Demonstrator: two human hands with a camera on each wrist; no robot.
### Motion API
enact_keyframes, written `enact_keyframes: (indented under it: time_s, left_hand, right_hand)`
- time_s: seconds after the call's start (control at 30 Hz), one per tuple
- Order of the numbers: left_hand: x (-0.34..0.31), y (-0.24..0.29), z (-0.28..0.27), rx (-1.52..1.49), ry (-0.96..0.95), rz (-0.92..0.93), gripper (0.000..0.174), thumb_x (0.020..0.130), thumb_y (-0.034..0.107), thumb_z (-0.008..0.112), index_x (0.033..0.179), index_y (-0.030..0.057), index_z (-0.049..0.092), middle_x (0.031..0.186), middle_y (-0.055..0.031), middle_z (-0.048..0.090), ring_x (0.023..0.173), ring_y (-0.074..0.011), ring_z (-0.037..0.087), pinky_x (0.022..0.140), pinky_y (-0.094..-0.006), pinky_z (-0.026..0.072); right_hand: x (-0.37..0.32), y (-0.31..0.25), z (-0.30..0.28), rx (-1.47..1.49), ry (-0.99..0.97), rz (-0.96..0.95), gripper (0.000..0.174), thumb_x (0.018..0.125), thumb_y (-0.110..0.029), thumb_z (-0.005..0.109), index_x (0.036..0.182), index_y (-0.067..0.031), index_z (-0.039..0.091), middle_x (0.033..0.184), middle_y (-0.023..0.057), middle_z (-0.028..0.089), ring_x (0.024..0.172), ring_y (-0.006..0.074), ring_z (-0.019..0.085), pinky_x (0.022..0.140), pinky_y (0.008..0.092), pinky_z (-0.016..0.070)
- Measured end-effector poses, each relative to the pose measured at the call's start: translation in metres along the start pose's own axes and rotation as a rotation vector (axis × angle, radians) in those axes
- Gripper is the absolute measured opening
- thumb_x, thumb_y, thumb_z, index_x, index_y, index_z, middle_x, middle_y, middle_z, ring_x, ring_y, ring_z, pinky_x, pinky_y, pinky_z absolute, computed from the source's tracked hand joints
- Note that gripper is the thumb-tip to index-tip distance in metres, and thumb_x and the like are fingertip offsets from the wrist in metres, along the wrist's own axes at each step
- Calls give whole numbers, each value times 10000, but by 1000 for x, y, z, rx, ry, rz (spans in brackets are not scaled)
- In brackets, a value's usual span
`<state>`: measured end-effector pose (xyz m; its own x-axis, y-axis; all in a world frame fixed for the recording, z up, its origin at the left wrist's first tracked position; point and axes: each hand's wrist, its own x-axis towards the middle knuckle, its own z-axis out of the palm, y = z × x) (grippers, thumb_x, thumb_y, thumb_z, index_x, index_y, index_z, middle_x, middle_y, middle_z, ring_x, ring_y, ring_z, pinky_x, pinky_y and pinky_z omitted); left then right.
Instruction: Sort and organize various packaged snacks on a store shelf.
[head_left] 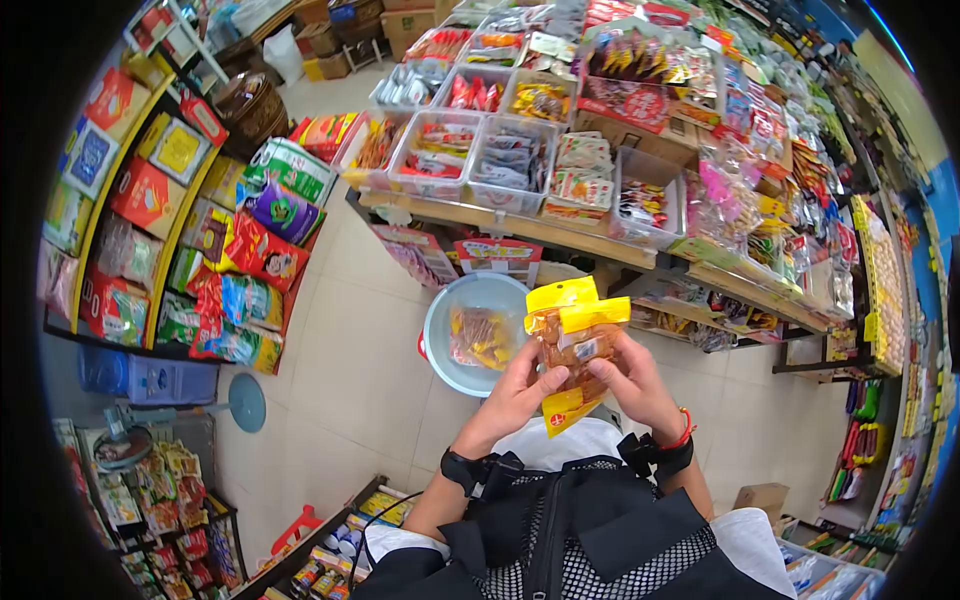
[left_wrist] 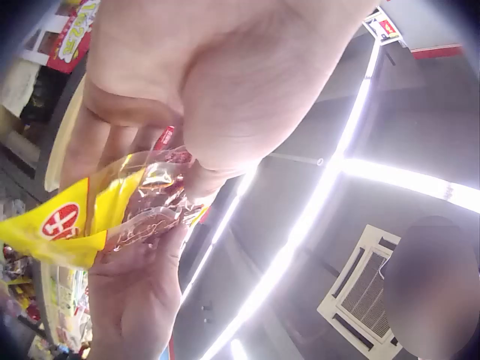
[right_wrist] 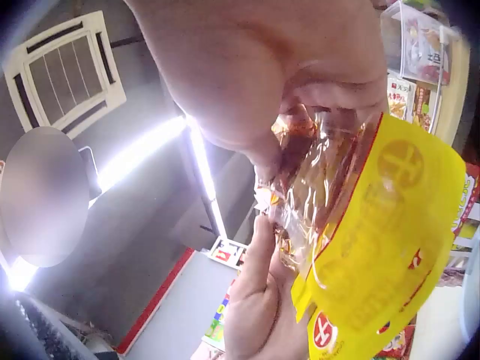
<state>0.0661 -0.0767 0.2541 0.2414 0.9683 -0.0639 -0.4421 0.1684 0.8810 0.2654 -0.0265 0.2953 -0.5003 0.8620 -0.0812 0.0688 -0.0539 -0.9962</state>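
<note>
Just below right of the head view's centre, the left hand [head_left: 508,402] and right hand [head_left: 641,388] pinch yellow-and-clear packaging [head_left: 578,350] between thumbs and fingers. The left overlaps a packet-filled blue basin [head_left: 470,290]; a surface [head_left: 520,228] crowded with snack tubs [head_left: 437,142] lies above.

Two bare hands, my left [head_left: 512,400] and my right [head_left: 640,390], share at least one packet [head_left: 577,355]; I cannot tell whether there are more. I wear two black wrist straps [head_left: 470,470], one to each arm, two white sleeves [head_left: 752,550], one vest [head_left: 595,540] and one red bracelet [head_left: 687,428]. One basin [head_left: 438,345] holds bags [head_left: 478,335] too jumbled to number. On the table [head_left: 560,232], at least four clear tubs [head_left: 430,178] make the front row, three the next; those beyond defy my count. One brown pot [head_left: 250,110], one white sack [head_left: 284,55] and, overhead, one ceiling vent [left_wrist: 364,300] also appear.
</note>
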Motion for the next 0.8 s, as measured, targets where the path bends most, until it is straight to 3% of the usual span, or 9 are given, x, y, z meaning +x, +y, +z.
enact_keyframes:
  time_s: [0.07,0.3,0.5,0.67,0.77,0.8]
  left_hand:
    - [7,1,14,4,-22,-23,527,1008,181,586,1445,5,350,1366,-92,497,1256,-164,493,1067,-340,414]
    - [56,-25,98,1,-10,-9,520,993,139,594,1437,7,358,1329,-86,546,1207,-151,541,1030,-329,444]
    - [90,-81,186,69,-31,-59,525,975,118,602,1433,10,370,1318,-82,555,1204,-148,540,1033,-329,441]
    - [112,-116,228,118,-87,-72,504,969,133,608,1409,5,399,1315,-89,558,1200,-162,543,1040,-341,435]
    - [123,-128,241,228,-165,-191,606,965,212,644,1463,32,348,1365,-71,535,1234,-166,535,1059,-355,422]
    - [127,-134,247,255,-168,-187,569,962,212,644,1437,29,391,1329,-63,563,1195,-158,553,1029,-347,438]
  right_hand:
    - [-11,1,-16,112,97,-2,304,989,-69,565,1277,17,516,1145,64,645,1029,139,616,933,303,497]
    - [-62,-1,-87,319,332,42,288,998,-85,559,1271,5,537,1155,51,640,1031,113,608,937,302,493]
    - [-112,23,-176,419,366,44,312,987,-65,567,1292,-7,530,1189,51,635,1067,120,603,959,306,484]
    - [-147,31,-224,431,411,43,350,973,-57,588,1313,-8,520,1216,52,628,1088,124,594,972,306,477]
    - [-165,35,-246,438,459,59,345,965,-63,598,1301,-7,538,1210,53,637,1091,120,596,966,299,477]
    - [-171,37,-252,443,478,69,339,963,-66,601,1293,-7,547,1205,53,642,1091,118,597,962,295,478]
